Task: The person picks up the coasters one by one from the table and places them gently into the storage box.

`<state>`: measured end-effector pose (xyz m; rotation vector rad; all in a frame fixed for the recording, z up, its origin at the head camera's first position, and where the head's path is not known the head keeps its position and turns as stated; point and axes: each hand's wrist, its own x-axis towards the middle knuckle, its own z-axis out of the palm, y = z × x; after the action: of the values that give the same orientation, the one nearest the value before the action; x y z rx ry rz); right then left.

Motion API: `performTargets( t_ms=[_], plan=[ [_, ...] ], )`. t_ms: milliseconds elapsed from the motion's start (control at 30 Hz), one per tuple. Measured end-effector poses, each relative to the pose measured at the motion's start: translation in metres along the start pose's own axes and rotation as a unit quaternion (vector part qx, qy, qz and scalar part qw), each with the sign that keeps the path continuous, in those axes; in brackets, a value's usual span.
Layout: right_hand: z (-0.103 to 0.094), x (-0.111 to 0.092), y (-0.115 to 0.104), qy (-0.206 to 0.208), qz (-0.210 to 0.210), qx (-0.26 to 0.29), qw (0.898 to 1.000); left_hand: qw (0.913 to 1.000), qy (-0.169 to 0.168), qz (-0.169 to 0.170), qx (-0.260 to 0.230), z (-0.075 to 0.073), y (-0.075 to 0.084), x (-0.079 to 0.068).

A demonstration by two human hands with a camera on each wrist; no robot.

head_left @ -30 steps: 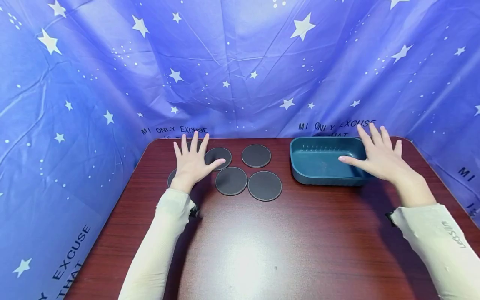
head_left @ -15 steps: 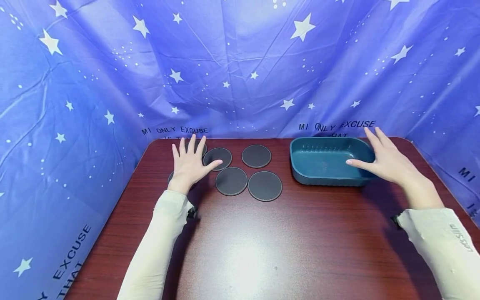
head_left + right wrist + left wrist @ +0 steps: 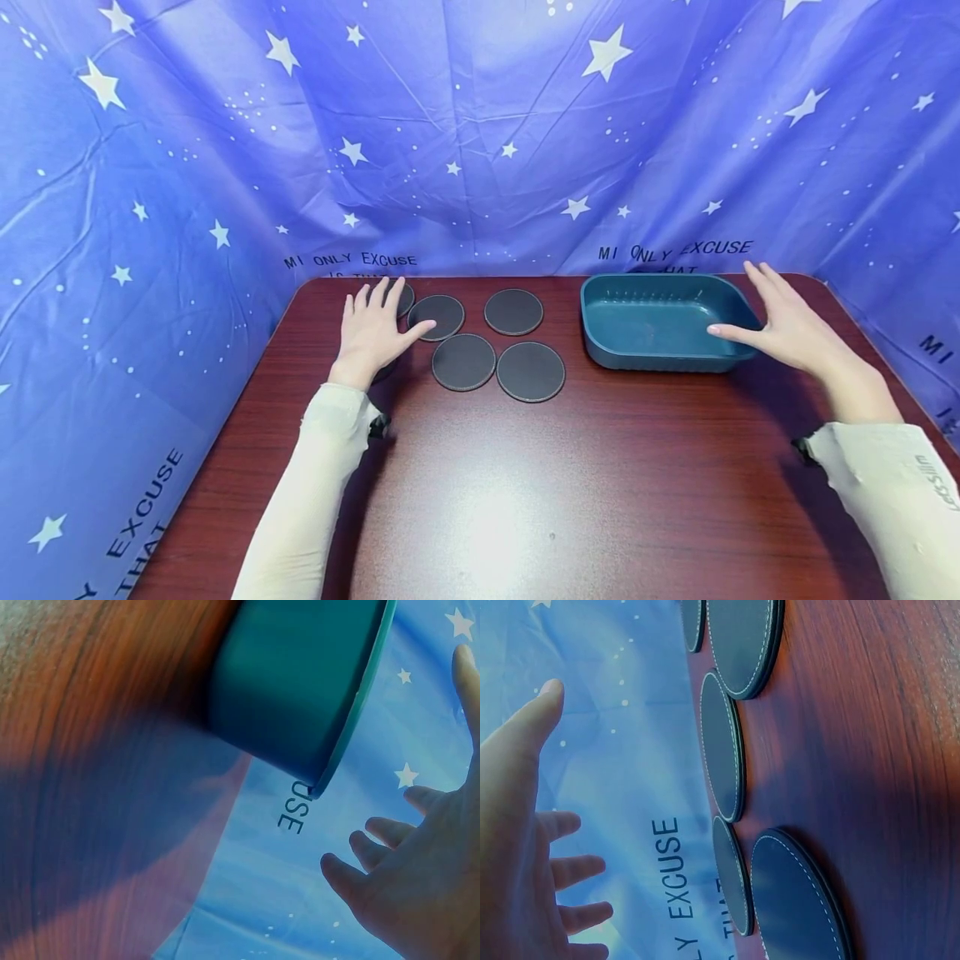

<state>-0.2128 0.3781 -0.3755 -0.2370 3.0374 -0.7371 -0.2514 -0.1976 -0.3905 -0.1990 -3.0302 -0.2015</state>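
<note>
My left hand (image 3: 369,337) is held over the left part of the table, fingers spread and nothing in them. Below and around it lie several round black coasters with pale stitched edges; one coaster (image 3: 437,317) is close to the thumb, and another (image 3: 384,372) is mostly hidden under the hand. In the left wrist view the palm stands apart from a coaster (image 3: 724,750). A teal rectangular basin (image 3: 648,321) sits at the back right. My right hand (image 3: 798,329) hovers at its right end, thumb extended over the rim, fingers extended and holding nothing.
More coasters lie flat towards the middle, a front one (image 3: 530,372) and a back one (image 3: 513,312). The dark red wooden table (image 3: 637,483) has a bright glare spot in front. A blue star-printed curtain (image 3: 480,150) hangs behind and along both sides.
My right hand has drawn back to the right and slightly towards me, uncovering more of the basin. My left hand has shifted slightly left and down. Coasters and basin stay in place.
</note>
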Motion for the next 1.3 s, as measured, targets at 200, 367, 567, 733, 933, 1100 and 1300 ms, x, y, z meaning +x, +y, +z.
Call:
performTargets(
  t_ms=[200, 367, 567, 733, 933, 1100, 1300],
  plan=[
    [0.003, -0.001, 0.007, 0.0, -0.004, 0.01, 1.0, 0.9999, 0.01, 0.001, -0.004, 0.0, -0.006, -0.003],
    [0.006, -0.003, 0.015, 0.0, -0.009, 0.027, 1.0, 1.0, 0.005, 0.004, 0.001, -0.001, -0.014, -0.005],
    [0.008, -0.005, 0.02, -0.002, -0.013, 0.048, 0.999, 0.9998, 0.005, -0.005, -0.016, 0.0, -0.025, -0.008],
    [0.009, -0.007, 0.021, -0.023, 0.005, 0.061, 0.998, 0.9989, -0.003, -0.022, -0.042, 0.0, -0.032, -0.011],
    [0.01, -0.01, 0.022, -0.049, 0.034, 0.069, 0.996, 0.995, -0.019, -0.04, -0.09, 0.001, -0.044, -0.017],
    [0.013, -0.012, 0.022, -0.062, 0.043, 0.09, 0.993, 0.992, -0.03, -0.043, -0.115, 0.003, -0.054, -0.022],
    [0.019, -0.012, 0.027, -0.055, 0.023, 0.127, 0.99, 0.9861, -0.039, -0.037, -0.157, 0.007, -0.065, -0.026]
  ],
)
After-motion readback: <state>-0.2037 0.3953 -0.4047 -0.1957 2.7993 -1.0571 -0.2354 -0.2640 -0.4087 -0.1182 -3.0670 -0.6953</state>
